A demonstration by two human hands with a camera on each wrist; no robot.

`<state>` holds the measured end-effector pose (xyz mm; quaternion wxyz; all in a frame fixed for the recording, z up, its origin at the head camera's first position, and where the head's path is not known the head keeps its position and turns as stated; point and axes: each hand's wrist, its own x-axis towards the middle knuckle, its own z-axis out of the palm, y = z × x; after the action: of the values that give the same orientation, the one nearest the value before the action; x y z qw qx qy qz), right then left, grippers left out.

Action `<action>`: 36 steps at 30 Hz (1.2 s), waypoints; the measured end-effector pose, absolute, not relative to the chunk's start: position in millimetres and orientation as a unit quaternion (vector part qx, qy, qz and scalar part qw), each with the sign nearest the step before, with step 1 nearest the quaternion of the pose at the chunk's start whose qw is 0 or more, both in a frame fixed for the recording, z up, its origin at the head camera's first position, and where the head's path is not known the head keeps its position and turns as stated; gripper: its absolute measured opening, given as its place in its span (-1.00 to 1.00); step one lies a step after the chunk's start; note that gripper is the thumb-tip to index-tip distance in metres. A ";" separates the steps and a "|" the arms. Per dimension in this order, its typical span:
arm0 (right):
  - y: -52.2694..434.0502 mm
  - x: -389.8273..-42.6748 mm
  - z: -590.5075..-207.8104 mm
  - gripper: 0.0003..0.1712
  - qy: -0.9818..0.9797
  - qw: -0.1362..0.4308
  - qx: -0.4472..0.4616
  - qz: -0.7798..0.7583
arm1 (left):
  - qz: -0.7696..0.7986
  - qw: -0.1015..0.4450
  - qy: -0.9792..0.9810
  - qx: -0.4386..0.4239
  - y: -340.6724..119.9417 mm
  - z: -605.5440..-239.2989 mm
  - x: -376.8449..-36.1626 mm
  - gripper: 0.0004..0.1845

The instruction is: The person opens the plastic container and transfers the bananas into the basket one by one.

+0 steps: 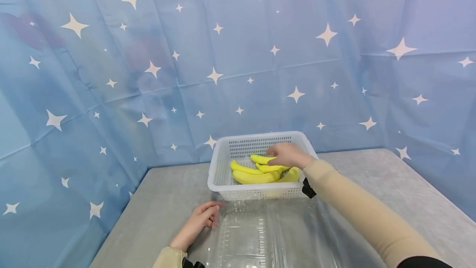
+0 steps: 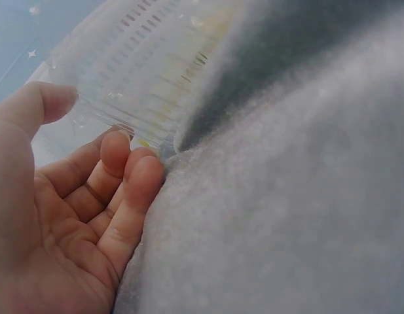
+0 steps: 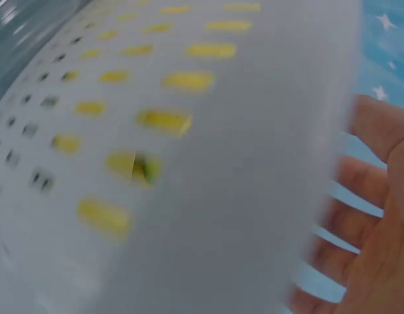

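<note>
My left hand is at the upper left corner of a clear plastic clamshell container, holding its edge between thumb and curled fingers. Behind the container stands a white perforated basket with several yellow bananas inside. My right hand reaches over the basket's right side, above the rearmost banana. In the right wrist view its fingers are spread and slightly bent, their tips partly hidden by the basket wall.
A grey tabletop carries the basket and container. Close behind the basket hangs a blue curtain with white stars, which also runs along the left side. The right forearm crosses over the table's right part.
</note>
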<state>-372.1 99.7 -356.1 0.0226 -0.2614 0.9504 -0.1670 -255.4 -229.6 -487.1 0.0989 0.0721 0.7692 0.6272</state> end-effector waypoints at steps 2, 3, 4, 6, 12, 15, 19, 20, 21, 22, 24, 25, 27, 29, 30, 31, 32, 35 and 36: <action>105.2 -371.9 -354.8 -0.55 0.949 0.017 -0.264 -0.171 | 0.627 0.100 0.769 0.072 -229.9 -487.3 -256.1 -0.54; 107.9 -371.5 -354.3 -0.55 0.949 0.015 -0.264 -0.173 | 0.628 0.100 0.769 0.073 -229.9 -487.6 -256.4 -0.54; 110.6 -370.8 -353.5 -0.55 0.949 0.011 -0.264 -0.174 | 0.628 0.099 0.768 0.075 -229.9 -487.9 -256.7 -0.54; 115.0 -369.8 -351.6 -0.55 0.948 0.006 -0.264 -0.178 | 0.628 0.098 0.768 0.077 -229.7 -488.5 -257.3 -0.55; 127.4 -367.8 -346.4 -0.54 0.949 -0.002 -0.263 -0.176 | 0.629 0.099 0.767 0.073 -229.1 -488.7 -255.8 -0.56; 134.6 -367.1 -343.0 -0.53 0.949 -0.011 -0.258 -0.179 | 0.626 0.100 0.770 0.068 -228.9 -486.4 -255.7 -0.54; 144.2 -365.8 -341.2 -0.50 0.949 -0.031 -0.259 -0.177 | 0.621 0.099 0.774 0.068 -228.4 -484.5 -255.4 -0.52; 146.8 -365.4 -341.6 -0.50 0.949 -0.038 -0.261 -0.174 | 0.621 0.099 0.774 0.069 -228.3 -484.7 -255.3 -0.52; 149.4 -365.0 -342.4 -0.50 0.949 -0.045 -0.261 -0.171 | 0.622 0.099 0.774 0.070 -228.2 -484.9 -254.9 -0.52; 151.9 -364.8 -342.7 -0.50 0.949 -0.052 -0.264 -0.167 | 0.623 0.099 0.773 0.071 -228.2 -485.2 -254.8 -0.52; 157.3 -364.3 -343.9 -0.49 0.948 -0.065 -0.268 -0.162 | 0.624 0.100 0.771 0.072 -228.3 -486.2 -254.5 -0.53; 160.2 -364.3 -344.6 -0.48 0.948 -0.071 -0.266 -0.159 | 0.626 0.100 0.770 0.072 -228.3 -486.7 -254.4 -0.53; 166.6 -364.3 -346.0 -0.46 0.949 -0.077 -0.261 -0.159 | 0.628 0.101 0.768 0.072 -228.4 -487.8 -254.6 -0.53; 173.8 -364.4 -346.9 -0.43 0.952 -0.082 -0.248 -0.161 | 0.628 0.100 0.768 0.073 -228.5 -488.3 -254.9 -0.53; 177.8 -364.7 -347.3 -0.42 0.954 -0.084 -0.240 -0.161 | 0.628 0.099 0.768 0.074 -228.6 -488.5 -255.3 -0.53; 181.8 -364.9 -347.5 -0.40 0.955 -0.086 -0.232 -0.162 | 0.628 0.099 0.769 0.073 -228.7 -488.4 -255.4 -0.53; 185.9 -365.1 -347.8 -0.39 0.956 -0.088 -0.226 -0.162 | 0.627 0.098 0.770 0.074 -228.7 -488.3 -255.7 -0.53; 198.1 -365.8 -348.9 -0.34 0.960 -0.095 -0.212 -0.159 | 0.625 0.098 0.771 0.074 -229.1 -487.8 -256.1 -0.53; 201.7 -366.0 -349.4 -0.33 0.960 -0.096 -0.208 -0.158 | 0.626 0.098 0.770 0.074 -229.3 -487.8 -256.3 -0.53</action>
<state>-366.0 201.7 -349.4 -0.0960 -0.2078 0.9605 -0.1585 -256.3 -229.3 -487.8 0.0984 0.0736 0.7704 0.6256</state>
